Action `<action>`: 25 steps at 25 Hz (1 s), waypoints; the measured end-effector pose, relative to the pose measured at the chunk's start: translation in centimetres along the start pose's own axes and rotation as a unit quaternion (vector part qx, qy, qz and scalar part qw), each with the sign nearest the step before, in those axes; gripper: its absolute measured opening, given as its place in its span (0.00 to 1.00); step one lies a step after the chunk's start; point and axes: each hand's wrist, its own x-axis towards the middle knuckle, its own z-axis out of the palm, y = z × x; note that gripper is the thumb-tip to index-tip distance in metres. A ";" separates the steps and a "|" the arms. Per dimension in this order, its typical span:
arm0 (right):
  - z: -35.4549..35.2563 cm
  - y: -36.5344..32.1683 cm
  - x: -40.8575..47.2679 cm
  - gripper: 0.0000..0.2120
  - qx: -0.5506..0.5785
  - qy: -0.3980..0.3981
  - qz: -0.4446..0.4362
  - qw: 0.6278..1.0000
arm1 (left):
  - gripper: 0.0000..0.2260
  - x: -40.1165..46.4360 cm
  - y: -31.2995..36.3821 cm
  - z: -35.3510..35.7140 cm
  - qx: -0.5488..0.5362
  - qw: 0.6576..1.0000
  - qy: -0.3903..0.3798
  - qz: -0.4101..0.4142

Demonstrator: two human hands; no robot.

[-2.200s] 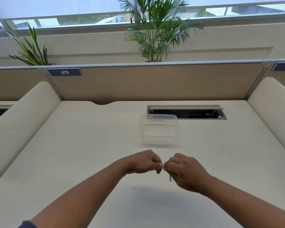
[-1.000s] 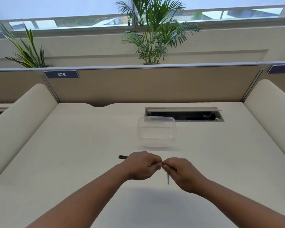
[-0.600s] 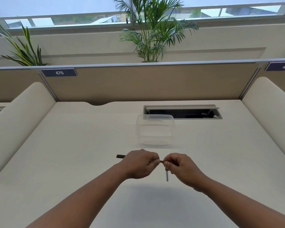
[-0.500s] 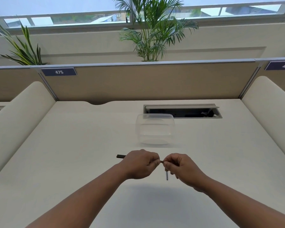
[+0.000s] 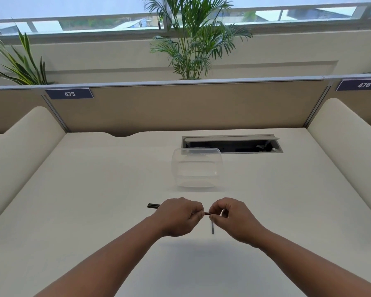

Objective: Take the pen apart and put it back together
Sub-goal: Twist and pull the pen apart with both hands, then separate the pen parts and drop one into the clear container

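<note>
My left hand (image 5: pixel 178 217) is closed around a dark pen barrel (image 5: pixel 153 206), whose back end sticks out to the left of my fist. A short stretch of the barrel's front end (image 5: pixel 207 213) shows between my two hands. My right hand (image 5: pixel 234 219) pinches that front end with thumb and forefinger. A thin grey refill (image 5: pixel 212 227) hangs straight down from my right fingers. Both hands hover just above the cream desk (image 5: pixel 94 200). The rest of the pen is hidden inside my fists.
A clear plastic container (image 5: pixel 197 167) stands on the desk just beyond my hands. Behind it is an open cable slot (image 5: pixel 231 144) in the desk. Padded cream dividers (image 5: pixel 19 151) flank both sides, and a tan partition with a "475" label (image 5: pixel 70 94) closes the back.
The pen barrel's back end has come into view left of my left fist. My hands have drawn slightly apart, exposing a bit of barrel between them. The refill still hangs from my right fingers.
</note>
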 end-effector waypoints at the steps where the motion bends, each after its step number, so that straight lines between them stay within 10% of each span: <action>1: 0.0 0.1 0.1 0.03 -0.028 0.003 -0.012 1.000 | 0.11 0.1 0.0 0.0 0.004 1.000 -0.001 0.000; 8: -0.7 2.3 0.9 0.04 -0.124 0.028 -0.032 0.991 | 0.12 0.3 -0.1 0.3 -0.007 1.000 0.011 -0.016; 25: 2.0 8.9 3.1 0.08 -0.036 0.072 0.269 0.960 | 0.14 0.4 -2.8 4.2 -0.181 0.978 0.099 -0.002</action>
